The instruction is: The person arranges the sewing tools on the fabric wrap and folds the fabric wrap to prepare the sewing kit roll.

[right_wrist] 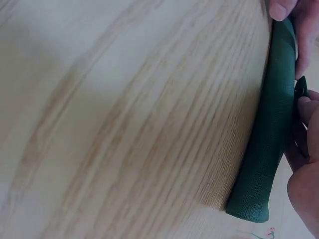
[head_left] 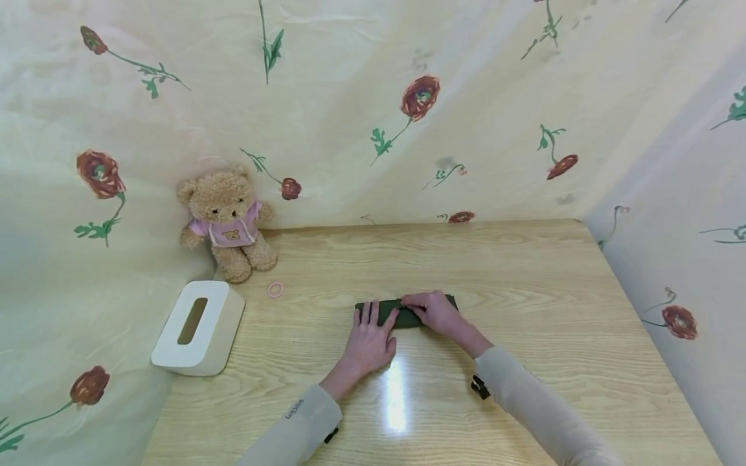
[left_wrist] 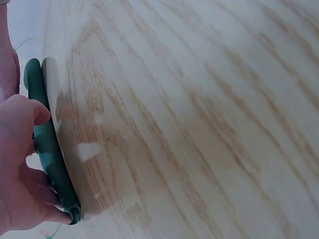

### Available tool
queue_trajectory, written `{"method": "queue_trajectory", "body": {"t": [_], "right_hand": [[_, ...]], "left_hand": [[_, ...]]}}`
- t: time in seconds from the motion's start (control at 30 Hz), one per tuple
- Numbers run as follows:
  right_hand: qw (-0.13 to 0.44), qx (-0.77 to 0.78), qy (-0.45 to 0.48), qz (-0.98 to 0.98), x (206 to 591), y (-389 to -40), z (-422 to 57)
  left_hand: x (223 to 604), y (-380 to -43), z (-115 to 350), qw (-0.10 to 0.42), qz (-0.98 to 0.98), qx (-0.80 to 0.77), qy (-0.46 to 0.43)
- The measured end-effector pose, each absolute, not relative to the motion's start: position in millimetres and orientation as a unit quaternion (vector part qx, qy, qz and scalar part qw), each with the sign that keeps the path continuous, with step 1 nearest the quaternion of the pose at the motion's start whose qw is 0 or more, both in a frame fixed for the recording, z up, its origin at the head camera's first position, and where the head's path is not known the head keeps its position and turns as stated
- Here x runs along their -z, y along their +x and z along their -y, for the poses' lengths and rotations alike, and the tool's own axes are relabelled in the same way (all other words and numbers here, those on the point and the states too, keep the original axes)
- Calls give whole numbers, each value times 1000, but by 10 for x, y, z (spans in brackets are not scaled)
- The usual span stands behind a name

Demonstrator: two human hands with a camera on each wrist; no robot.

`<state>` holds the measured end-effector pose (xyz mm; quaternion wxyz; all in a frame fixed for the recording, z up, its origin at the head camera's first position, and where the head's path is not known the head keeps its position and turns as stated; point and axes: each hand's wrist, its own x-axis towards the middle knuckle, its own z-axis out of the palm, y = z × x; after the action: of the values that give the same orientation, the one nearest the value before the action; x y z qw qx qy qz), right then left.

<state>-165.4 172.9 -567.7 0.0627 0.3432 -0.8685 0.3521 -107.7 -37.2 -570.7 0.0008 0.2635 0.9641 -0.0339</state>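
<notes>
A long, slim dark green case (head_left: 408, 318) with a soft, padded look lies crosswise on the table. My left hand (head_left: 366, 343) rests on its left half, fingers spread and nearly straight across the top. In the left wrist view, the thumb is by the near side of the green case (left_wrist: 56, 162). My right hand (head_left: 441, 315) is over the right half, thumb and fingertips together near the middle. The right wrist view shows those fingertips pinching a small green tab (right_wrist: 301, 87) that stands up from the case, close to the left hand's fingers.
On the wooden table (head_left: 513, 272), a white tissue box (head_left: 218, 323) stands at the left. A pink ring (head_left: 276, 289) lies beyond it, near a teddy bear (head_left: 230, 223) in a pink top leaning on the flowered cloth backdrop (head_left: 350, 116).
</notes>
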Motion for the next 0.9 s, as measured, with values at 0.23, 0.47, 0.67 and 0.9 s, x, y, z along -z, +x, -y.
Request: {"method": "queue_trajectory", "body": {"t": [0.23, 0.47, 0.67, 0.9], "right_hand": [[78, -343, 367, 861, 5717, -1630, -1774], [92, -330, 382, 858, 5735, -1625, -1760], [77, -310, 379, 869, 5721, -1617, -1754], [81, -302, 389, 866, 5744, -1605, -1772]], "left_hand": [[5715, -1068, 365, -9, -963, 29, 267], [5725, -1065, 373, -10, -964, 28, 265], [5719, -1056, 371, 8, -965, 20, 262], [5723, -1059, 354, -2, -965, 19, 260]]}}
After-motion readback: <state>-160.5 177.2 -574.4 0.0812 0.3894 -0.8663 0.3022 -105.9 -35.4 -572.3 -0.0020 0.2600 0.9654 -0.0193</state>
